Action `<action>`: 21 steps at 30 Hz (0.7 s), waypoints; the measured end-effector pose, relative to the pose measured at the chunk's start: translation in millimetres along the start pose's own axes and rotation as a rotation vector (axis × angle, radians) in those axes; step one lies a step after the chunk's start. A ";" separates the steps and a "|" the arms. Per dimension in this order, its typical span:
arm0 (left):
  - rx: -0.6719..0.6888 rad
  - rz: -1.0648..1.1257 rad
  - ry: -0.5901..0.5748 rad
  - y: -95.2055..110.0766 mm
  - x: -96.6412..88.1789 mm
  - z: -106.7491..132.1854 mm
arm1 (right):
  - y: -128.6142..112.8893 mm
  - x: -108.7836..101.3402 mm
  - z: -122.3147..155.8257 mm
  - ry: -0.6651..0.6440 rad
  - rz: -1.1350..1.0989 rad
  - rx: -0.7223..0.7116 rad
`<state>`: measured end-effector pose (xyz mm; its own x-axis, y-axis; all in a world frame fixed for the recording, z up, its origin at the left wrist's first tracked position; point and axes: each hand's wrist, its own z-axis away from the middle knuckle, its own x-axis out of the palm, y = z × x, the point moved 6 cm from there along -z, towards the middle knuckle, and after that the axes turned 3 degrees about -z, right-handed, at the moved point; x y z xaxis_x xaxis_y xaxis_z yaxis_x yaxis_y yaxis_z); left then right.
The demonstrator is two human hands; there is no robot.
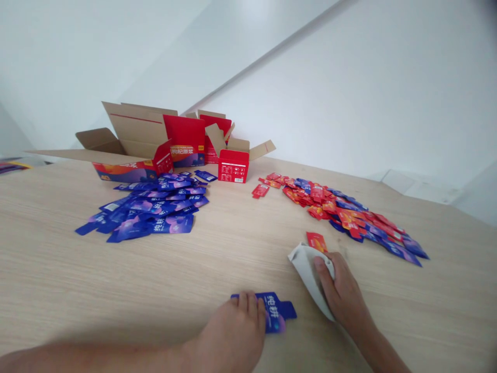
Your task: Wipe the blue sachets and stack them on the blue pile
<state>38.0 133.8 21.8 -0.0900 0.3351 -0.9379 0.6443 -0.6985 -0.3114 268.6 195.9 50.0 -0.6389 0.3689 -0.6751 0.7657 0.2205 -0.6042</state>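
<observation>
My left hand (240, 326) lies low in the middle of the head view, its fingers curled together over the left end of a blue pouch (276, 312) with a narrow tab. The pouch is flat on the table and partly covered by the hand. To the right, my right hand (342, 290) is closed around a folded white cloth (306, 267), thumb on top. One red pouch (316, 241) lies just beyond the cloth, its near end hidden by the cloth and fingers.
A pile of blue pouches (155, 207) is at left. Mixed red and blue pouches (341, 210) spread in a long heap at right. Open cartons (134, 168) and a small red box (233, 166) stand at the back of the wooden table (116, 280), near the white wall (349, 103).
</observation>
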 end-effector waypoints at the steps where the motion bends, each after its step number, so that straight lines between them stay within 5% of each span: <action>1: -0.013 -0.013 -0.004 -3.0 -0.5 -2.4 | 1.3 0.3 -0.4 -0.004 -0.001 0.008; 7: -0.027 0.061 -0.078 -29.5 -17.2 -22.4 | 11.4 0.9 -1.9 0.003 -0.017 0.050; 11: -0.170 0.272 -0.113 -71.6 -21.9 -26.7 | 17.4 -2.2 -3.5 0.020 -0.037 0.081; 17: -0.521 0.492 -0.039 -200.2 -22.7 -32.1 | 27.1 -4.7 -4.8 0.014 -0.083 0.155; 21: -0.814 0.760 -0.010 -284.6 5.3 -35.5 | 25.4 -2.9 -4.0 0.005 -0.104 0.131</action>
<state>-118.9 356.9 110.9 0.5359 -0.0112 -0.8442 0.8399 -0.0950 0.5344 290.2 204.0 38.3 -0.7135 0.3552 -0.6040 0.6792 0.1387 -0.7207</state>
